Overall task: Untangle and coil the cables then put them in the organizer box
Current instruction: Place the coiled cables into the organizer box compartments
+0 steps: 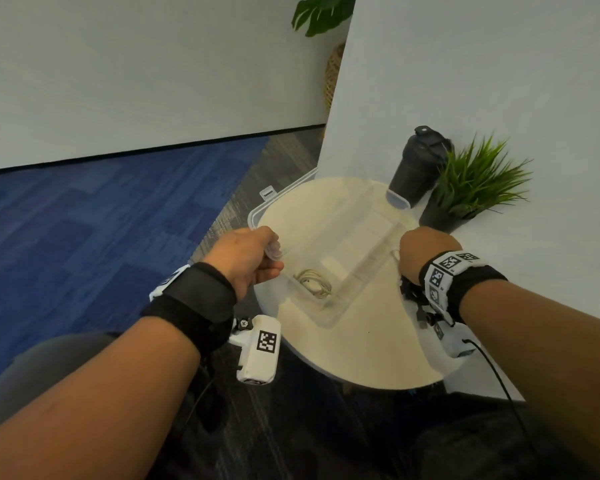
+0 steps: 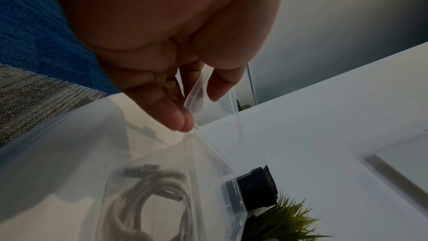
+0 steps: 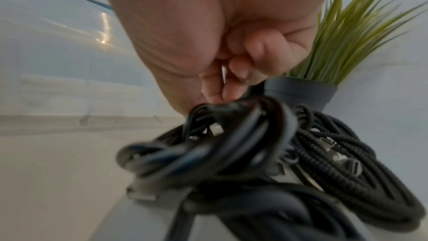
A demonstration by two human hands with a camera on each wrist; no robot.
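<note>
A clear organizer box [image 1: 330, 319] lies open on the round table [image 1: 361, 358], its lid [image 1: 284, 197] hanging over the far left edge. One coiled white cable [image 1: 314, 283] [image 2: 148, 199] sits in the box's near-left part. My left hand [image 1: 274, 252] [image 2: 197, 102] pinches the box's clear rim [image 2: 193, 96] at its left corner. My right hand [image 1: 426, 247] [image 3: 234, 80] hovers at the box's right edge, fingers curled around a bundle of black cables [image 1: 413, 296] [image 3: 231, 144]. The bundle hangs below the wrist, one cable braided [image 3: 347, 162].
A black shaker bottle [image 1: 418, 164] [image 2: 254, 188] and a potted grass plant [image 1: 471, 181] [image 3: 301, 91] stand at the table's far right against a white partition [image 1: 482, 81]. Blue and grey carpet [image 1: 101, 220] lies to the left.
</note>
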